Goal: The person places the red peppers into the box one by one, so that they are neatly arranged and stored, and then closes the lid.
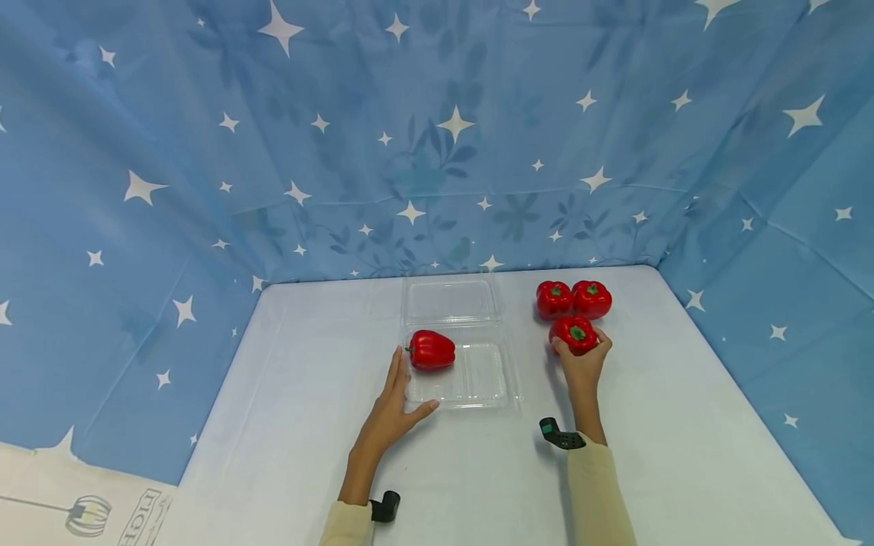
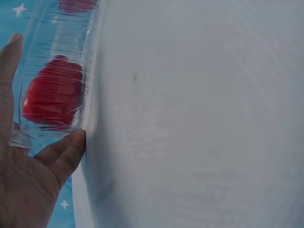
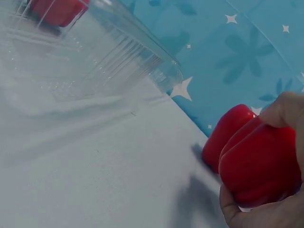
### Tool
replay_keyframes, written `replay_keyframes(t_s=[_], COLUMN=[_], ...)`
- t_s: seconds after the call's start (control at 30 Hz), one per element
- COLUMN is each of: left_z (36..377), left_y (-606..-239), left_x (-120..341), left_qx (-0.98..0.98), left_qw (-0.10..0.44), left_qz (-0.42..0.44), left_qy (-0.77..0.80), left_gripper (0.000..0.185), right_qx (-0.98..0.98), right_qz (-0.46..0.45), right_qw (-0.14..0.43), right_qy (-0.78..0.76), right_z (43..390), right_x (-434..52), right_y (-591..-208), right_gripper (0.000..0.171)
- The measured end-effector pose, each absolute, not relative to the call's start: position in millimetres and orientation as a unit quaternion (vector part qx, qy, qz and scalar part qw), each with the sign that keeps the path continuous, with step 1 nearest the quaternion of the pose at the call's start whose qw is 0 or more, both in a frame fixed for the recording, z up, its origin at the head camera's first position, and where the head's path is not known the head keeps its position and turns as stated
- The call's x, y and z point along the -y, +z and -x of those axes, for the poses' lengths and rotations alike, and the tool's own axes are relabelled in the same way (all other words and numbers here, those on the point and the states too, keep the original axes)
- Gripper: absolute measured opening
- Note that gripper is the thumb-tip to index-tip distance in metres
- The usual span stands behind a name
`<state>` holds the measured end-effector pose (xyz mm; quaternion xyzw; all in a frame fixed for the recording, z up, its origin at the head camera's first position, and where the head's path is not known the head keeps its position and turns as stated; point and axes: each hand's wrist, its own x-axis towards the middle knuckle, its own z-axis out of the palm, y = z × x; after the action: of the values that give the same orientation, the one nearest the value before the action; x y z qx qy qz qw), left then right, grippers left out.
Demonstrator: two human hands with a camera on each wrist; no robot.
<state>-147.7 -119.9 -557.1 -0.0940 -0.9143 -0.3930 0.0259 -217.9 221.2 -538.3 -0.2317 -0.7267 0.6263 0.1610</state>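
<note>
Right fingers: curled around a red bell pepper, thumb on one side, and the right hand has a firm grip here!
Left fingers: spread and nearly straight, the left hand resting along the left side of a clear plastic container, thumb at its near edge.
Gripped pepper: right of the container, green stem end showing; whether its base touches the counter, I cannot tell.
Boxed pepper: lying on its side in the container's left half, stem towards the left fingertips.
Waiting pair: two more peppers, the left one and the right one, side by side just behind the gripped one.
Lid: folded back, on the far side.
Wrists: black devices on both, the right and the left, beside pale sleeves.
Backdrop: blue cloth, white stars all over, around a white-topped counter.
</note>
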Motion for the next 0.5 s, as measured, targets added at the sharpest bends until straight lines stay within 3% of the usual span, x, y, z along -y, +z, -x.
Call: replay_keyframes(t_s=[0.23, 0.5], left_z=[148.0, 148.0], left_y=[-557.1, -557.3], left_x=[119.7, 119.5], left_qx=[0.915, 0.916], left_qw=[0.026, 0.024], left_qz=[0.088, 0.087], left_qy=[-0.392, -0.392], left_gripper=[0.103, 0.103], right_qx=[0.618, 0.566], right_qz=[0.238, 0.22], right_qw=[0.138, 0.137], right_qy=[0.736, 0.783], right_z=[213.8, 212.0], right_x=[-221.9, -219.0], right_y=[-529.9, -524.9], right_gripper=[0.071, 0.078])
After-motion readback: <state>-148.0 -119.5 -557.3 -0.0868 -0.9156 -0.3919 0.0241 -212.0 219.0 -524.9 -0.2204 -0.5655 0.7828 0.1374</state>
